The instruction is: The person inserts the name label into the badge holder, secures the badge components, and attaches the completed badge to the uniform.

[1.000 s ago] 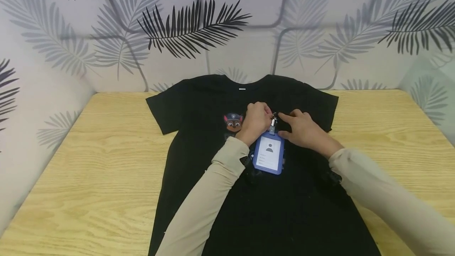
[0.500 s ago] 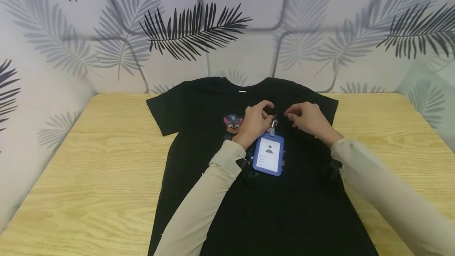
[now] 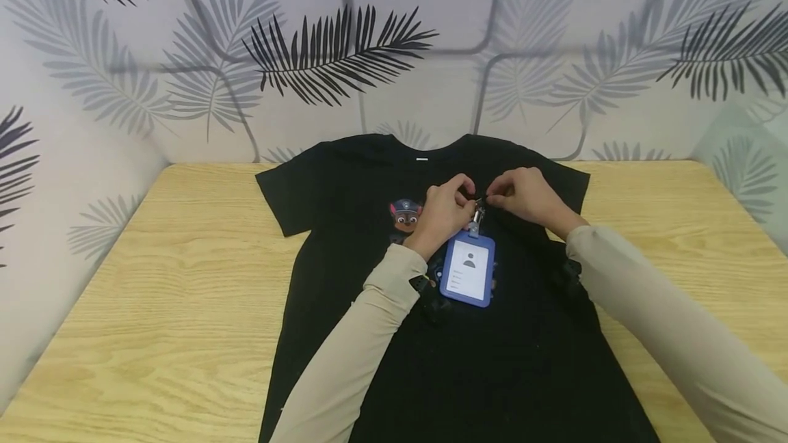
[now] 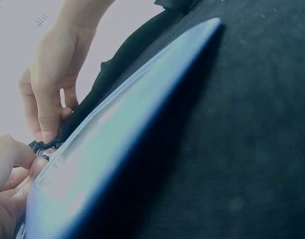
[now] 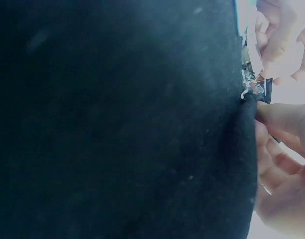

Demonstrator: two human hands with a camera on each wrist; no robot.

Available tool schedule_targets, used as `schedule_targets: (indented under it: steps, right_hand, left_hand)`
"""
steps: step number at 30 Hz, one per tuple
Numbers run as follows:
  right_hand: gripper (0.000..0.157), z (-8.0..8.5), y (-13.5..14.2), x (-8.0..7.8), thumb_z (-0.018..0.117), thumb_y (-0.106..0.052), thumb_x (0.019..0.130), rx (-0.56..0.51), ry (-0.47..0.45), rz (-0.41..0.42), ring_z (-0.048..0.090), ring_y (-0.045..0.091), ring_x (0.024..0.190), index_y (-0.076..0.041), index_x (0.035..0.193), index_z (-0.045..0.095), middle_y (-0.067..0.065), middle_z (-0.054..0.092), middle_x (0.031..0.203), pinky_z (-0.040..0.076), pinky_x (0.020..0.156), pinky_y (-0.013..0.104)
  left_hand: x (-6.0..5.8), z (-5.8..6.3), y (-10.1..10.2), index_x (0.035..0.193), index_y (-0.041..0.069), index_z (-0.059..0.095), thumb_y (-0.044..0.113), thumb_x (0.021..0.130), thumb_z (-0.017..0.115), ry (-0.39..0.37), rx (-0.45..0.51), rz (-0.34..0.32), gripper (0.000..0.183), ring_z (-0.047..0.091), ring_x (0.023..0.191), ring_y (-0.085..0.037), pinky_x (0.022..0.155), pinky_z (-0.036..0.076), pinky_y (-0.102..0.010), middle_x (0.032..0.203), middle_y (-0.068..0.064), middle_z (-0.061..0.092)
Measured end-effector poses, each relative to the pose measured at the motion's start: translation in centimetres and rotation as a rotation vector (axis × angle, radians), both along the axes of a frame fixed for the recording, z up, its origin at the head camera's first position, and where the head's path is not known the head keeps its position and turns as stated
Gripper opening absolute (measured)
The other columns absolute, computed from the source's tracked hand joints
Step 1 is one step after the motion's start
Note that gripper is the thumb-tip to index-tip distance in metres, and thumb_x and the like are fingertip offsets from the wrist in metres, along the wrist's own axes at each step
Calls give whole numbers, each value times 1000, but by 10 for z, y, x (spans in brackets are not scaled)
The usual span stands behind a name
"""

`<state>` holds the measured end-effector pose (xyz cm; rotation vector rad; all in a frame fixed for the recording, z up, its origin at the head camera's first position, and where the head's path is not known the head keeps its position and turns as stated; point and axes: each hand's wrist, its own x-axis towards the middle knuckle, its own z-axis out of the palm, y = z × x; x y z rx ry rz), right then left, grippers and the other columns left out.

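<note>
A black T-shirt (image 3: 492, 361) lies spread out, with a cartoon dog print (image 3: 405, 216) on its chest. On it rests a blue ID badge holder (image 3: 488, 262) with a white card, a metal badge clip (image 3: 477, 216) at its top. My left hand (image 3: 442, 210) pinches the clip's upper end between thumb and fingers. Just to the right, my right hand (image 3: 526, 191) pinches up a fold of the shirt's cloth, seen in the right wrist view as a raised ridge (image 5: 249, 129) beside the clip. Fingers partly hide the clip's far end.
The shirt covers the middle of a wooden table (image 3: 172, 292), which shows on both sides. Behind the table's back edge stands a wall (image 3: 418, 5) with a leaf pattern. The left forearm's sleeve (image 3: 351, 354) crosses the lower part of the shirt.
My right hand lifted off the clip and badge strap, drew back to the right, then came in again and pinched the shirt. My left hand stayed at the clip; its index finger lifted higher.
</note>
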<state>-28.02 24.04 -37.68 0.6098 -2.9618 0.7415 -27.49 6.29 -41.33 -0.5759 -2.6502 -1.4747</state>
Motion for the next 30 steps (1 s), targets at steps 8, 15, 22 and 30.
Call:
schedule_targets:
  steps: [8,15,22,30]
  right_hand:
    - [10,3,0,3,69,-8,85,108,218,-8,60,24,72,-4,90,76,10,69,88,52,60,42]
    - [9,2,-2,3,70,-8,84,170,336,25,62,25,71,-5,90,76,10,71,89,53,56,43]
    - [9,7,-12,-1,70,-7,87,89,175,98,58,23,75,-1,93,73,12,67,88,52,68,40]
    - [6,15,-23,-3,69,1,83,150,168,181,53,22,72,-2,85,74,8,60,83,49,63,37]
  left_hand:
    - [2,3,0,104,5,68,3,90,63,-28,24,21,15,58,47,-5,46,46,-16,73,-4,69]
    - [0,-1,-3,102,8,53,4,89,65,26,31,5,18,60,58,-7,52,45,-16,76,-5,70]
    - [-1,-2,-4,93,9,44,5,90,65,73,-23,-4,22,62,71,-9,60,45,-17,82,-6,69]
    - [-1,0,-4,98,7,44,1,91,61,71,-71,-44,20,61,75,-11,63,45,-18,87,-8,68]
